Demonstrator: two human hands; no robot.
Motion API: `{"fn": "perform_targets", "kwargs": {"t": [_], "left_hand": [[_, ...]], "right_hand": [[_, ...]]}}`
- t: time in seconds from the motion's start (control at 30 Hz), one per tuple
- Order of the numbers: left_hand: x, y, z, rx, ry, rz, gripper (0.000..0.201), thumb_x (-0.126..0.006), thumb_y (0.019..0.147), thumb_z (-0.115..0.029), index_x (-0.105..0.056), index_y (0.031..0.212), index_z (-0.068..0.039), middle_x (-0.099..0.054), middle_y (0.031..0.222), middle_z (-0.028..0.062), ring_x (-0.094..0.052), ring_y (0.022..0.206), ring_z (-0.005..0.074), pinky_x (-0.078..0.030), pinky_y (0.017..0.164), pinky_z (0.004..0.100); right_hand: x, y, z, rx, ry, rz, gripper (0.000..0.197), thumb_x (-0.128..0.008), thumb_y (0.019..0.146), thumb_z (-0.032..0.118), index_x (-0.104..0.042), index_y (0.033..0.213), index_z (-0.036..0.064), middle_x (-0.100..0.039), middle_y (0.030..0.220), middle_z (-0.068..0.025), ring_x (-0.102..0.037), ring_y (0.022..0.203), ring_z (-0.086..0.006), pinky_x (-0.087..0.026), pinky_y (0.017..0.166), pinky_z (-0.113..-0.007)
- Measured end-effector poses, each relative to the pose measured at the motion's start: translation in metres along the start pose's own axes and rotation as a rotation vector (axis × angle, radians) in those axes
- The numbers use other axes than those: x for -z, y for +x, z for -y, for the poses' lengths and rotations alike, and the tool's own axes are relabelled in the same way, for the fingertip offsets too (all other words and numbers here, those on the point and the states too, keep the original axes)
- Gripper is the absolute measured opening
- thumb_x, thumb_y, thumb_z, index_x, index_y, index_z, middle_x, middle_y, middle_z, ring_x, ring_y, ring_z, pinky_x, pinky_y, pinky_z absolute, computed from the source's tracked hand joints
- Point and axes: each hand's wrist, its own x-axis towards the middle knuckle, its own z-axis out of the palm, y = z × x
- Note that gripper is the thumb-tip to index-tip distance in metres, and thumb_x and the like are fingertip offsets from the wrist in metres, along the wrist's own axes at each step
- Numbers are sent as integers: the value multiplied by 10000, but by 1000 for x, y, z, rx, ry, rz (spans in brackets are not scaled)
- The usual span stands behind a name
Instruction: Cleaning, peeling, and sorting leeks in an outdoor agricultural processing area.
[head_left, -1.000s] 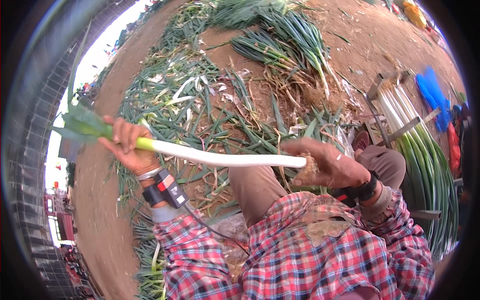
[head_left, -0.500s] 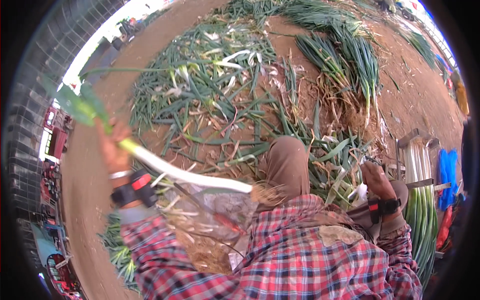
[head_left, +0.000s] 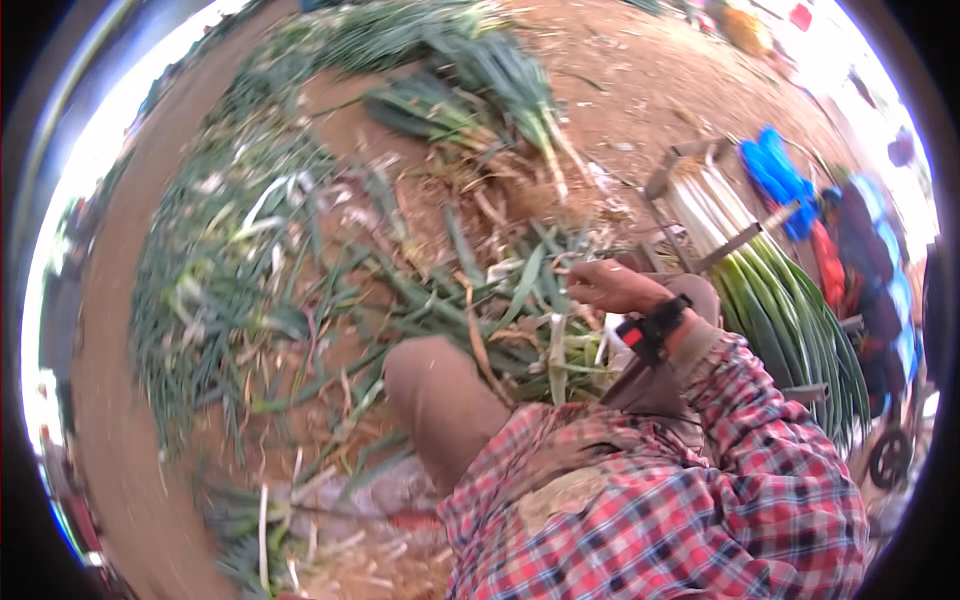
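Note:
My right hand is at the centre right, above the loose leaves beside my right knee. Its fingers are curled closed; what they hold, if anything, I cannot make out. Just under it lie stripped green onion leaves, some long and flat, some with pale ends. To its right, a bundle of long green onions rests in a metal rack, white stalks toward the far end and green tops hanging near me. My left hand is out of view.
A wide heap of onion leaf scraps covers the ground at left. Whole green onions with roots lie in a pile farther off. Blue plastic and a red cloth-like item hang beyond the rack. A small wheel stands at right.
My view has swung to the right, so the scene shifts left. My left hand, which held up a long green onion at left, has gone out of view. My right hand stays closed near the rack.

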Motion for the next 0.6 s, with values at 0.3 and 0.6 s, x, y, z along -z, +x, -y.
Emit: {"fn": "perform_targets", "kwargs": {"t": [0.3, 0.6], "left_hand": [[-344, -52, 2, 191, 78, 441, 207, -573, 936, -225, -566, 1094, -91, -615, 857, 6, -601, 759, 118, -493, 629, 253], [-574, 18, 75, 421, 380, 730, 233, -559, 950, -229, -549, 1108, -59, -640, 894, 61, -642, 766, 161, -541, 651, 293]], "right_hand": [[50, 117, -109, -148, 88, -469, 327, -584, 835, 294, -611, 991, 8, -651, 881, -222, -637, 886, -351, -485, 779, -396], [96, 329, -177, -181, -11, -565, 551, -651, 778, 353, -536, 1112, -70, -591, 1085, -291, -573, 1044, -405, -459, 917, -427]]}}
